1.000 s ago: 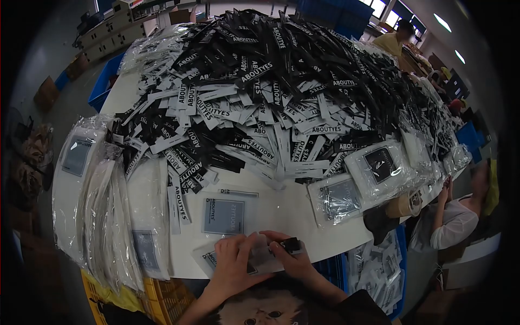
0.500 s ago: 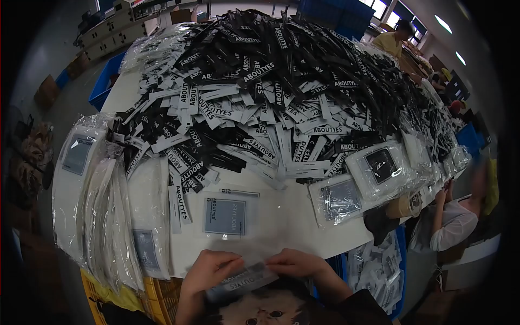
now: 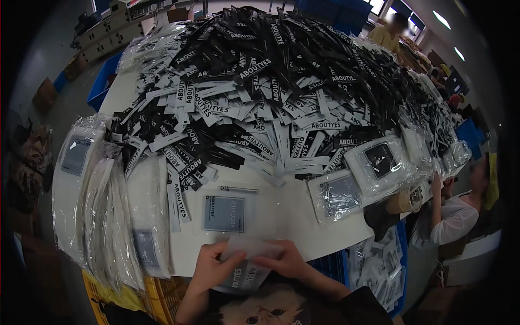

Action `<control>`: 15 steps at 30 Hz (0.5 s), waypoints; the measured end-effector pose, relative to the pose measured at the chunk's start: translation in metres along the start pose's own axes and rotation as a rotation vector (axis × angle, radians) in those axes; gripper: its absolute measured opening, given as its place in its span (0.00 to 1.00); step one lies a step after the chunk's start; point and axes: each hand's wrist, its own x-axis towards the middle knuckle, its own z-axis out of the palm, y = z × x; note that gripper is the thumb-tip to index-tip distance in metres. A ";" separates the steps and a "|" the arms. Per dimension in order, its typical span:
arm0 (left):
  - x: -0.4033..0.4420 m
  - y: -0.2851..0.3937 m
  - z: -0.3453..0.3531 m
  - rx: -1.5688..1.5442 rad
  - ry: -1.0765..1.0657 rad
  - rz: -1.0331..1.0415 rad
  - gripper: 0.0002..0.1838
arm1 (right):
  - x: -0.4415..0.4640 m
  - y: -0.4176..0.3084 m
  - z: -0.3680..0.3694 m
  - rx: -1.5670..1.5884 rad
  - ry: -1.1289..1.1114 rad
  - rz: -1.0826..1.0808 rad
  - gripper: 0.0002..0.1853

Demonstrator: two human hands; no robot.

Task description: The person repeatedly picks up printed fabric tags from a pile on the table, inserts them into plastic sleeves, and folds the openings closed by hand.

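At the near table edge, my left hand pinches one side of a frosted translucent plastic bag with grey ABOUTYES print. On its other side my right hand grips it, thumb on top. The bag's upper part stands up pale between both hands. Just beyond them lies a flat frosted bag with a grey-blue printed panel, a narrow ABOUTYES strip partly under its top edge. Whether anything is inside the held bag I cannot make out.
A large heap of black and white ABOUTYES packets covers the far table. Clear-wrapped bag stacks stand left and right. A cup is near the right edge, above a blue crate of packets. A co-worker sits at right.
Both hands have shifted slightly and turned the held bag; its pale upper part now rises between them. The bag lying on the table has stayed in place.
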 end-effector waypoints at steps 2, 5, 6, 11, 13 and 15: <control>0.002 0.000 0.008 -0.050 -0.067 0.059 0.07 | 0.001 -0.002 -0.002 -0.287 -0.059 -0.068 0.08; 0.001 0.000 0.012 0.105 -0.001 0.200 0.07 | 0.005 0.003 -0.004 -0.238 -0.069 -0.112 0.09; 0.001 0.000 0.016 0.047 0.036 0.163 0.06 | 0.005 0.006 -0.005 -0.152 -0.019 -0.065 0.09; 0.008 -0.006 0.015 -0.055 0.063 -0.045 0.05 | -0.002 -0.013 -0.015 0.058 0.036 0.075 0.11; 0.012 -0.004 0.025 0.374 0.016 0.201 0.05 | -0.017 -0.004 -0.027 -0.283 -0.058 0.181 0.12; 0.014 -0.010 0.031 0.348 -0.114 0.231 0.06 | -0.033 -0.016 -0.047 -0.419 -0.034 0.227 0.13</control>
